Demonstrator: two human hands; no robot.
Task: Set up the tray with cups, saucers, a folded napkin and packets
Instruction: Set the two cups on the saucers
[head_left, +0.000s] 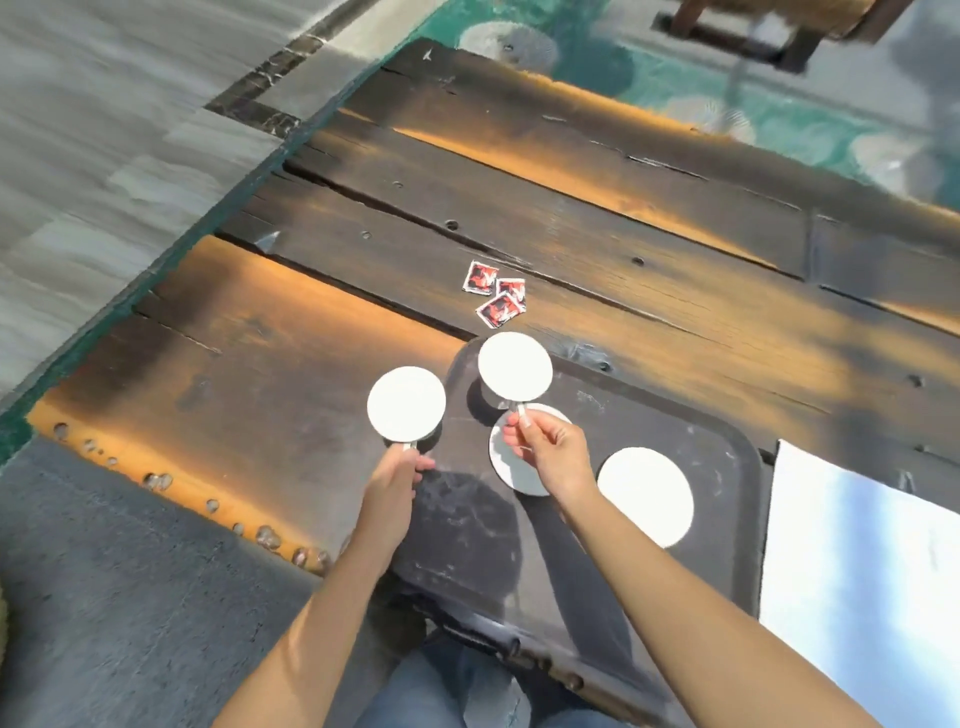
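Observation:
A dark tray (717, 457) lies on the wooden table in front of me. Two white saucers rest on it: one (511, 467) partly under my right hand, the other (647, 496) to its right. My right hand (545, 441) pinches the handle of a white cup (514, 366) held over the tray's far left corner. My left hand (397, 480) grips the handle of a second white cup (406, 404), just left of the tray's edge. Three red and black packets (496, 293) lie on the table beyond the tray. A white napkin (862, 561) lies flat to the tray's right.
The dark plank table (571, 208) stretches away ahead, with its near left edge studded with nails (156, 480). Grey floor and a teal patterned rug (675, 78) lie beyond it. My knees in jeans (447, 691) show at the bottom.

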